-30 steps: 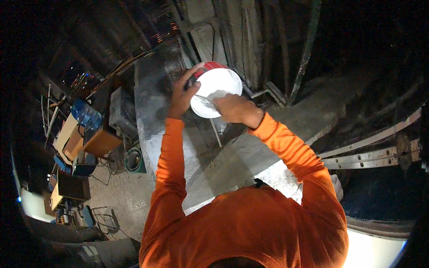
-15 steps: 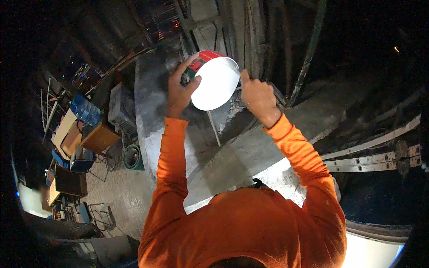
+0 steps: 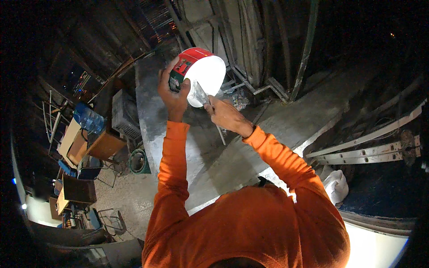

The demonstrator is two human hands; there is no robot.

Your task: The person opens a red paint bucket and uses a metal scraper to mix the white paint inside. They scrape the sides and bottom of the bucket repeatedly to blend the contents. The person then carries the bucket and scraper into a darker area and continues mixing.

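Note:
My left hand (image 3: 173,98) is wrapped round the side of a round tub (image 3: 192,56) with a red and green label, its thumb over the rim. The tub is tilted so that its bright white mouth faces me; glare hides whatever is inside. Closed on the handle end of a putty knife (image 3: 198,93), my right hand (image 3: 228,117) is at the tub's lower right. The flat greyish blade lies across the mouth, near my left thumb. Beneath the tub, a thin pale stick (image 3: 221,135) shows against the grey concrete.
A dusty concrete ledge (image 3: 154,102) runs under my arms. At the left are a blue water jug (image 3: 88,118), a grey crate (image 3: 124,115) and a green bin (image 3: 139,161). To the right are a ladder (image 3: 362,156) and a white sack (image 3: 336,186).
My right hand has moved left and down from the tub's right rim, bringing the putty knife's blade into view across the mouth. The tub and my left hand have shifted slightly left.

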